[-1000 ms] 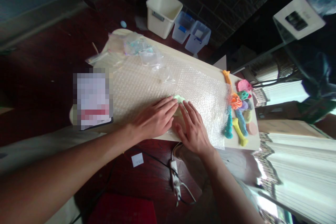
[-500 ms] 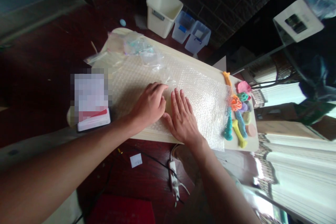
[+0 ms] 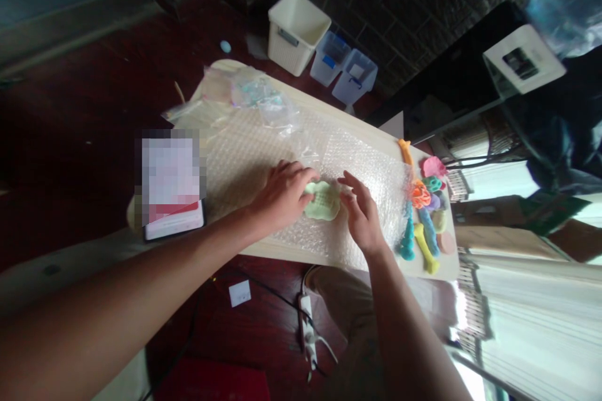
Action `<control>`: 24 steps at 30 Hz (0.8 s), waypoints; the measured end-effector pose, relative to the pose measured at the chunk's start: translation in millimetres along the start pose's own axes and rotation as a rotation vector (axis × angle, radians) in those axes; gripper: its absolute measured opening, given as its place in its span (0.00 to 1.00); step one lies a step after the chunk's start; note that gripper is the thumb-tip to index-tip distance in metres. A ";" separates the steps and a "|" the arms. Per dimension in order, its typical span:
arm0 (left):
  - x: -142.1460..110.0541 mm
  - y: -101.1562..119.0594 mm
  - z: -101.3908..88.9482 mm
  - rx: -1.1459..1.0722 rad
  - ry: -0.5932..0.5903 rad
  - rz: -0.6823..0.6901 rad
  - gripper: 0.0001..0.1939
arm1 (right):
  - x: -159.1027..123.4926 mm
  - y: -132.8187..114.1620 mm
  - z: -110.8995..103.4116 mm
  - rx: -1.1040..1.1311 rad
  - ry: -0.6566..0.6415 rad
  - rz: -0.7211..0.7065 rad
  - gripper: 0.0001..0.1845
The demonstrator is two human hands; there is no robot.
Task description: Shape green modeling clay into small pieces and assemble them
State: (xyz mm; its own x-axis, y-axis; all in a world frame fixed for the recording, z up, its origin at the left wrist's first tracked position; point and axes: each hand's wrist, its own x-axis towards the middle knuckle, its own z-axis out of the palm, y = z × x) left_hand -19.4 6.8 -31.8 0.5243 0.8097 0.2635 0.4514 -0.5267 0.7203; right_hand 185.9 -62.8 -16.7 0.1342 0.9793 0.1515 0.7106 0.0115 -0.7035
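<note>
Tabletop [image 3: 437, 263] of pale wood, long and round-cornered, is seen over a dark red floor; most of its surface is covered by a sheet of clear bubble wrap [image 3: 244, 156], dimpled and glossy, with crumpled clear plastic bags [image 3: 254, 94] lying at its far end; a ribbed cream bin [image 3: 297, 31] and two translucent lidded boxes [image 3: 348, 69] are seen on the floor beyond the table; a cluster of soft, bright toys [image 3: 426, 213], bone-shaped and flower-shaped in teal, yellow, orange, pink and purple, is gathered at the right end of the table, just beside the wrap's edge; a pale green toy [image 3: 322, 200], flat, lobed like a cloud and ridged across its face, lies on the bubble wrap near the table's near edge, between the two hands; it is touched at its left edge by the curled fingers of the left hand [image 3: 282, 194], and at its right edge by the loosely bent fingertips of the right hand [image 3: 361, 213]; neither hand is clenched around it.
</note>
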 end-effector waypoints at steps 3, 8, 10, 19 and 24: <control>4.0 1.5 -1.9 -0.260 0.025 -0.021 0.16 | 2.7 -0.8 -9.0 0.123 -0.097 0.049 0.23; 13.1 10.6 -6.0 -0.952 0.047 -0.350 0.22 | 1.9 -16.0 -9.5 0.552 -0.083 0.253 0.14; 14.9 16.0 -8.5 -1.209 0.042 -0.478 0.26 | 2.7 -24.4 -3.4 0.692 -0.005 0.306 0.13; 11.9 30.1 -19.0 -1.714 -0.185 -0.475 0.47 | -8.0 -74.5 10.8 0.330 0.080 0.262 0.19; 2.0 34.0 -18.6 -1.850 -0.240 -0.623 0.42 | -11.6 -98.4 -4.2 -0.280 0.192 -0.314 0.31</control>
State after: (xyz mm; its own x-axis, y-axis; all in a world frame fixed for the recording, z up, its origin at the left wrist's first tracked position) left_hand -16.4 -4.7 5.1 0.7601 0.6144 -0.2116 -0.5159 0.7686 0.3782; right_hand 117.3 -76.1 53.7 -0.0106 0.8818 0.4715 0.8928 0.2207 -0.3927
